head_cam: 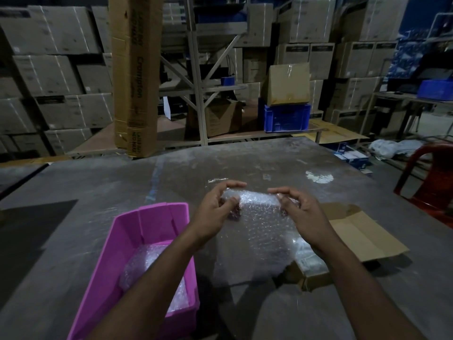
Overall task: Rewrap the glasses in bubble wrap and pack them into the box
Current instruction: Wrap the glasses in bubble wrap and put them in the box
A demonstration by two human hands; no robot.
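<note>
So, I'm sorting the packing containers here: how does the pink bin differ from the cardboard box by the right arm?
The pink bin is moulded plastic with rigid walls and an open top; the cardboard box is brown card with its flaps spread flat on the table. The bin sits by the left arm, the box by the right arm. The bin holds loose bubble wrap; the box's contents are unclear. Both stand open on the table.

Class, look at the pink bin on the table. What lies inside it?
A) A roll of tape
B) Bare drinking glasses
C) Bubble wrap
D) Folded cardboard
C: crumpled bubble wrap lies on the floor of the pink bin, partly hidden by the person's left forearm; whether it wraps anything cannot be told.
</note>
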